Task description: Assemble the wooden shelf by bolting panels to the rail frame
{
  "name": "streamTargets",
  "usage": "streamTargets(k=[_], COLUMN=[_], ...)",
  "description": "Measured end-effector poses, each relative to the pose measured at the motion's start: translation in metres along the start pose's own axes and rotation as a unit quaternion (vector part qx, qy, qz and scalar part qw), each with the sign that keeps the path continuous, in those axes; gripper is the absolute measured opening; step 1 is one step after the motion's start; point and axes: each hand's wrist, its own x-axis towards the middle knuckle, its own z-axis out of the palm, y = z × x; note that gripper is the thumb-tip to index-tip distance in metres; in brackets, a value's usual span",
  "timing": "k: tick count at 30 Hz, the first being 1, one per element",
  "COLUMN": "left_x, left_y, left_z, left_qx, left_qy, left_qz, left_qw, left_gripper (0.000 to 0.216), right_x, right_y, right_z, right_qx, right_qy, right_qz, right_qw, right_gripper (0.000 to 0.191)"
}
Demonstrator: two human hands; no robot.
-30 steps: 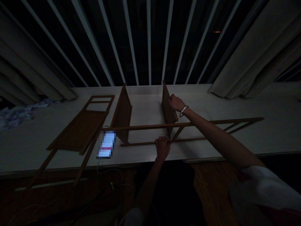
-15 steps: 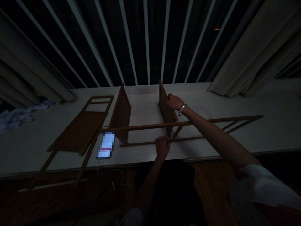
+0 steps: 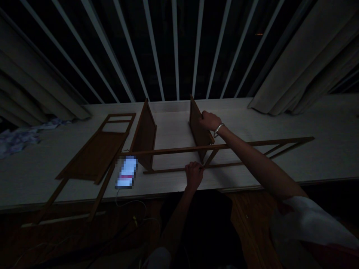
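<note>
A dark wooden frame of long rails (image 3: 252,144) lies on its side on a pale table (image 3: 308,164). Two wooden panels stand upright in it: a left panel (image 3: 146,134) and a right panel (image 3: 198,129). My right hand (image 3: 209,120), a bangle at its wrist, grips the top edge of the right panel. My left hand (image 3: 194,175) is closed on the near rail (image 3: 165,171) where the right panel meets it; whether a small part sits in its fingers is hidden.
Another wooden side frame (image 3: 95,155) lies flat at the left, overhanging the table's front edge. A lit phone (image 3: 126,172) with a cable lies beside it. Crumpled wrapping (image 3: 17,138) sits far left. Curtains and window bars stand behind.
My right hand and the panel's top have shifted slightly left; otherwise nothing has moved.
</note>
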Motion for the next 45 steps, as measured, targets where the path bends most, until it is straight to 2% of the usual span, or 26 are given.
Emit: streamTargets(k=[9, 24, 33, 45], left_x=[0.0, 0.0, -0.0006, -0.001], left_y=[0.0001, -0.002, -0.0034, -0.0049], left_z=[0.0007, 0.0018, 0.004, 0.0055], left_qx=[0.0, 0.004, 0.008, 0.003], left_qy=[-0.002, 0.001, 0.002, 0.01], left_qz=[-0.001, 0.012, 0.012, 0.013], left_qw=[1.0, 1.0, 1.0, 1.0], left_gripper=[0.01, 0.012, 0.012, 0.011], right_x=[-0.0011, -0.0012, -0.003, -0.0049], right_y=[-0.0002, -0.0018, -0.0016, -0.0024], right_z=[-0.0012, -0.0032, -0.0019, -0.0026], right_qx=[-0.007, -0.028, -0.026, -0.019], right_qy=[0.009, -0.01, -0.01, -0.013], right_qz=[0.009, -0.034, 0.001, 0.006], right_qw=[1.0, 0.999, 1.0, 1.0], right_gripper=[0.04, 0.041, 0.04, 0.045])
